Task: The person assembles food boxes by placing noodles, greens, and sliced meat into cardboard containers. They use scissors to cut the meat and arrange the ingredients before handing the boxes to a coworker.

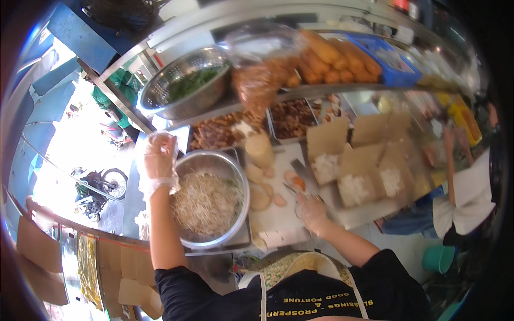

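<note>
My left hand [159, 160], in a clear plastic glove, is over the left rim of a large steel bowl [247, 200] of bean sprouts [206, 206]. Its fingers are blurred, and I cannot tell if they hold anything. On the white board [278, 222], my right hand [315, 215], also gloved, closes around a thin metal tool whose kind is unclear. Just beyond its fingertips lies an orange food piece [297, 183]. A broad blade [304, 171] rests close by. Pale round slices [261, 197] lie between the bowl and this hand.
Open cardboard boxes [369, 155] with white food stand right of the board. Trays of brown chopped food [292, 117] sit behind. On the shelf are a colander [155, 96] of greens, a plastic bag [257, 80] and golden rolls [337, 61]. Another person [466, 198] stands at right.
</note>
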Motion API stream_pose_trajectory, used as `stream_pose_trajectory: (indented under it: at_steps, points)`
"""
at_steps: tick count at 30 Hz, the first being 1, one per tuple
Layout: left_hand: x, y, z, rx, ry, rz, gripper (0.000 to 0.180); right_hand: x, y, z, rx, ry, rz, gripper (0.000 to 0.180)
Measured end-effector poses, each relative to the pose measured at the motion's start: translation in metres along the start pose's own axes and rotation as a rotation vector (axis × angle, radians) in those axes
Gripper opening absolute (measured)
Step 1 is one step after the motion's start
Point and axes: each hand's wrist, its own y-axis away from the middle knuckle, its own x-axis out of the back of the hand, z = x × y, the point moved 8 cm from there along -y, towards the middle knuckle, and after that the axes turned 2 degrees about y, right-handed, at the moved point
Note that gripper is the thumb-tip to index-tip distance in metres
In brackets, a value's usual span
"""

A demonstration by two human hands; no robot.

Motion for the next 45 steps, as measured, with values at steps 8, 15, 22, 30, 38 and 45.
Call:
stream_pose_trajectory:
  at_steps: [8,15,22,30,38,45]
  points:
    - [-0.071,-0.184,0.012,-0.076,-0.266,-0.574,0.045,0.016,-0.005,0.016,0.042,-0.085,-0.200,0.060]
    - [-0.181,-0.166,0.054,-0.264,-0.566,-1.114,0.045,0.089,-0.028,0.009,-0.022,-0.395,-0.449,0.055]
    - [-0.165,-0.205,-0.005,-0.124,-0.757,-1.368,0.044,0.107,-0.060,0.003,0.025,-0.462,-0.635,0.052]
    - [-0.186,-0.246,-0.004,-0.051,-0.583,-1.115,0.069,0.087,-0.084,0.009,0.161,-0.490,-0.595,0.049]
    - [-0.246,-0.229,0.001,-0.398,-0.632,-1.107,0.051,0.081,-0.103,0.008,0.083,-0.624,-0.644,0.047]
    - [-0.190,-0.274,-0.154,0.655,0.061,-1.127,0.067,0.078,-0.108,0.013,0.023,-0.682,-0.690,0.046]
